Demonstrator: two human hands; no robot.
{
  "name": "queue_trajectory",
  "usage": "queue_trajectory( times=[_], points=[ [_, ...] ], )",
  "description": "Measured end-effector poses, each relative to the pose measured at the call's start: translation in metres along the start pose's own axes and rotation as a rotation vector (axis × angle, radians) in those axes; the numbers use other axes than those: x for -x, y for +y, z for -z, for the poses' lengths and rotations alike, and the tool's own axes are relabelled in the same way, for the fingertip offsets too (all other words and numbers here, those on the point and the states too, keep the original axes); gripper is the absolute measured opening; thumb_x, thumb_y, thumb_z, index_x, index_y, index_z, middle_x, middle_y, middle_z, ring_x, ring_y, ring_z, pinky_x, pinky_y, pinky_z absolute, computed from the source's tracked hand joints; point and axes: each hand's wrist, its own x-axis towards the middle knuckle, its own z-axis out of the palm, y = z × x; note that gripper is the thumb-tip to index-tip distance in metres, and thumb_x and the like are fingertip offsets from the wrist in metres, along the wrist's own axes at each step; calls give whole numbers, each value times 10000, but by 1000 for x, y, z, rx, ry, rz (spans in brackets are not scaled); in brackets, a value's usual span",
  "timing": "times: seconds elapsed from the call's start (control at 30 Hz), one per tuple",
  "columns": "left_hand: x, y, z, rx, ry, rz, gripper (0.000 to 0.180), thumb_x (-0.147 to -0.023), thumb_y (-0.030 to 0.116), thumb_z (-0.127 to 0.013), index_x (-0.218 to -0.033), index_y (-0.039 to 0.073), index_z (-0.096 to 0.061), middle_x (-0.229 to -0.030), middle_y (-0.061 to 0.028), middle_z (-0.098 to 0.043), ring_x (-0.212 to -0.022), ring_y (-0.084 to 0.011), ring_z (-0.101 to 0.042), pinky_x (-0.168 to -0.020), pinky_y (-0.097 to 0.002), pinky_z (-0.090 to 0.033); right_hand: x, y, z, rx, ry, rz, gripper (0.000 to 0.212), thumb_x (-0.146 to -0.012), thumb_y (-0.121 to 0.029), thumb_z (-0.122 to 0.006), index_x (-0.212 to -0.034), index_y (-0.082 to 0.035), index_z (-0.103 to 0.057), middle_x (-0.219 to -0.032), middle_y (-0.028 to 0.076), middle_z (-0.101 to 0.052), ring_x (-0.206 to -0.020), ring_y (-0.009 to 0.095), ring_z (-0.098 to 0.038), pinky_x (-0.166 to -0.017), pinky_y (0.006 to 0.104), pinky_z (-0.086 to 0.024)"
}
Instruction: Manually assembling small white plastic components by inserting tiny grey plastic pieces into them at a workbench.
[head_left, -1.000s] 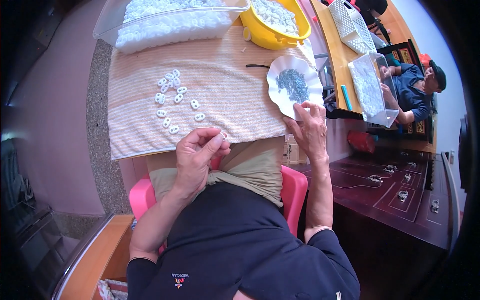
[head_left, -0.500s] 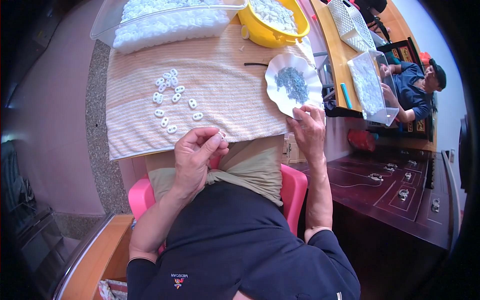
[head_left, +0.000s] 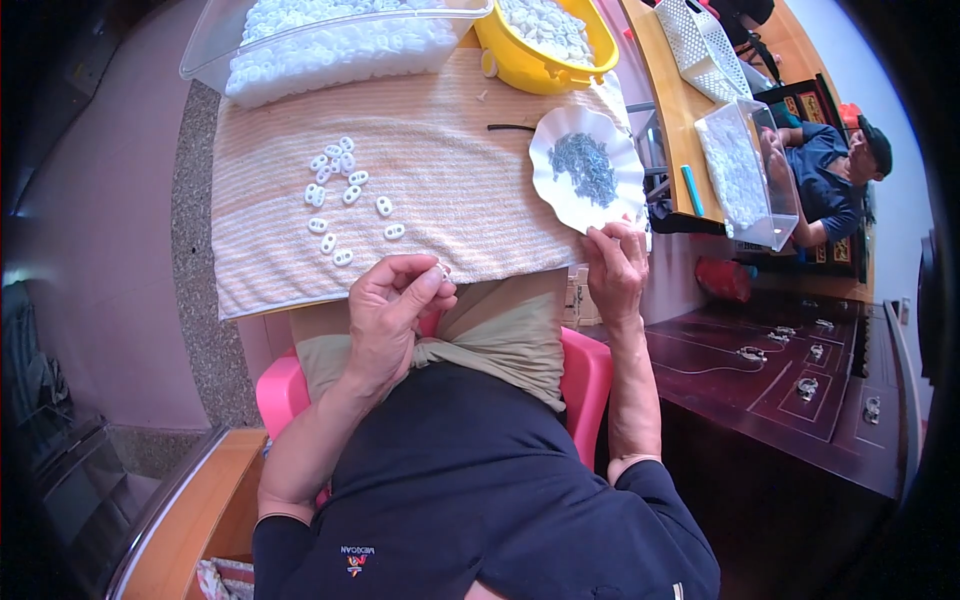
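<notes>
My left hand [head_left: 390, 315] is in front of the table's near edge, its thumb and forefinger pinching a small white plastic piece [head_left: 444, 271] mostly hidden by the fingertips. At the near rim of a white scalloped plate [head_left: 552, 205] is my right hand [head_left: 617, 270], fingers drawn together. Whether they grip the rim or something tiny cannot be made out. On the plate lies a heap of small grey-blue metallic pieces [head_left: 583, 168], too fine to name. Left of the plate, several white oval pieces with two dark holes [head_left: 384, 206] are scattered on the striped cloth [head_left: 450, 160].
A clear tub [head_left: 340, 55] of white parts and a yellow basin [head_left: 535, 75] of pale parts stand at the far edge. A thin dark stick [head_left: 510, 127] lies beside the plate. On the right, another person [head_left: 825, 170] sits by a clear bin [head_left: 740, 180].
My right hand has drawn back slightly toward me, its fingertips shifting from over the plate to its near rim. My left hand keeps its pinch in place.
</notes>
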Motion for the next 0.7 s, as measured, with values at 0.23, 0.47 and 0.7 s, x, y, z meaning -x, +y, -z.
queue_trajectory(
  times=[0.23,0.47,0.7],
  points=[
    [0,-1,1,0,-13,5,152,-898,22,-621,-1045,-17,-611,-922,-99,-657,-795,-152,-664,-709,-269,-576,2,1,0,-10,-1,9,111,-783,25,-665,-890,-4,-655,-848,103,-579,-823,297,-585,-911,466,-497],
    [1,-1,1,12,-18,10,160,-897,21,-621,-1051,-19,-609,-938,-106,-658,-811,-157,-663,-724,-273,-575,1,-2,2,-59,1,-121,61,-841,10,-637,-899,24,-626,-934,146,-601,-888,313,-603,-832,401,-497],
    [1,0,2,-17,-32,31,158,-894,31,-630,-1043,-19,-612,-928,-104,-666,-809,-150,-666,-728,-269,-575,-19,-32,5,-194,-3,-156,71,-873,-47,-619,-910,10,-600,-942,140,-598,-916,307,-598,-860,386,-476]
  ],
)
